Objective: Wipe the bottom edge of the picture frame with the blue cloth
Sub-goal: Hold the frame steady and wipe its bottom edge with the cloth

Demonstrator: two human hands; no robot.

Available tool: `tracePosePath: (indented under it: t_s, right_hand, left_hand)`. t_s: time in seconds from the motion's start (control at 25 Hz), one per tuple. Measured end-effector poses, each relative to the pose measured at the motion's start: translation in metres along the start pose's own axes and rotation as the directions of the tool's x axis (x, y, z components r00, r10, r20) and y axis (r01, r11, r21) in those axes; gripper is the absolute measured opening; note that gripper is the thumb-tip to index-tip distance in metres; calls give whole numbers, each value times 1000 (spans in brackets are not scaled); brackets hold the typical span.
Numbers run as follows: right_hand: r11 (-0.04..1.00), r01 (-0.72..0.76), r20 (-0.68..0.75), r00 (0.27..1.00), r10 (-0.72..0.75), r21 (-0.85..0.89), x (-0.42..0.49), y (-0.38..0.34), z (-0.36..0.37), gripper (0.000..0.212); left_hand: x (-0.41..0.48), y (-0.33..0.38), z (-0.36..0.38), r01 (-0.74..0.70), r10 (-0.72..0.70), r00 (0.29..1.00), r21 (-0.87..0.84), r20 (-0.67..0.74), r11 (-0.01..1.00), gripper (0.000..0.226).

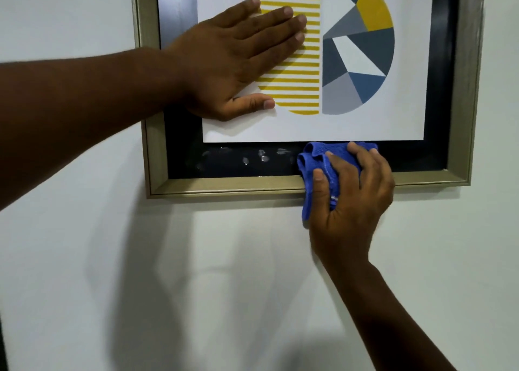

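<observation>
A picture frame [224, 186] with a pale gold moulding hangs on a white wall; inside it a black border surrounds a print of yellow stripes and grey-blue shapes. My left hand [236, 61] lies flat on the glass over the print's lower left, fingers spread. My right hand [354, 196] grips a bunched blue cloth [314, 157] and presses it against the frame's bottom edge, right of the middle. The cloth covers the gold rail and part of the black border there. Whitish smudges [262, 157] mark the black border left of the cloth.
The white wall [196, 286] stretches below and to both sides of the frame, with soft shadows of my arms on it. The frame's top is cut off by the view. A dark strip [2, 342] shows at the lower left edge.
</observation>
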State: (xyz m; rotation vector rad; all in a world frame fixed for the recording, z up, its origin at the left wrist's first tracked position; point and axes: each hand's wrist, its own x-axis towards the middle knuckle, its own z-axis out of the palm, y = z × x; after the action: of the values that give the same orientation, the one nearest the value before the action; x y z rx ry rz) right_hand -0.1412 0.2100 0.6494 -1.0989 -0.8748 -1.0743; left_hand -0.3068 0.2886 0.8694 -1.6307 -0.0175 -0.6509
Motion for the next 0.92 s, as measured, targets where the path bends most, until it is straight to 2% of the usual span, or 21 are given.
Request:
tracePosePath:
  t_s: [0.12,0.24,0.36,0.4,0.52,0.64,0.68,0.8,0.84,0.92]
  right_hand:
    - [995,-95,-36,995,94,-24,0,-18,7,33]
    - [999,43,43,998,-42,-33,-10,-24,5,37]
    - [993,-101,-27,995,99,-61,-3,-36,12,34]
    - [992,-108,-38,994,106,-62,-6,-42,15,35]
    - [1000,-18,22,1000,18,-14,-16,-47,16,38]
    - [982,-189,-26,982,188,-17,-9,-60,23,35]
    - [981,-192,-20,981,191,-27,-11,-70,26,36]
    - [999,-8,77,997,11,-39,-30,-79,27,40]
    - [999,-27,63,998,29,-39,-29,-78,27,41]
    - [986,-164,-5,987,163,-23,-21,-83,33,38]
  left_hand:
    - [-1,-3,-1,5,-5,1000,-3,13,1000,83]
    - [-7,4,2,22,-22,1000,14,-7,1000,82]
    - [-7,3,0,30,-30,999,-29,-20,999,83]
    - [-9,2,3,33,-34,999,-25,-29,999,83]
    - [-11,-3,4,36,-36,998,-17,-42,999,84]
    - [-11,0,4,43,-44,998,-29,-34,999,85]
    - [-10,0,3,55,-57,998,-40,-36,998,86]
    - [-13,2,0,136,-138,990,-73,-34,988,87]
    - [-15,3,-1,152,-154,987,-71,-32,986,86]
    - [-18,3,-2,162,-164,986,-69,-26,984,85]
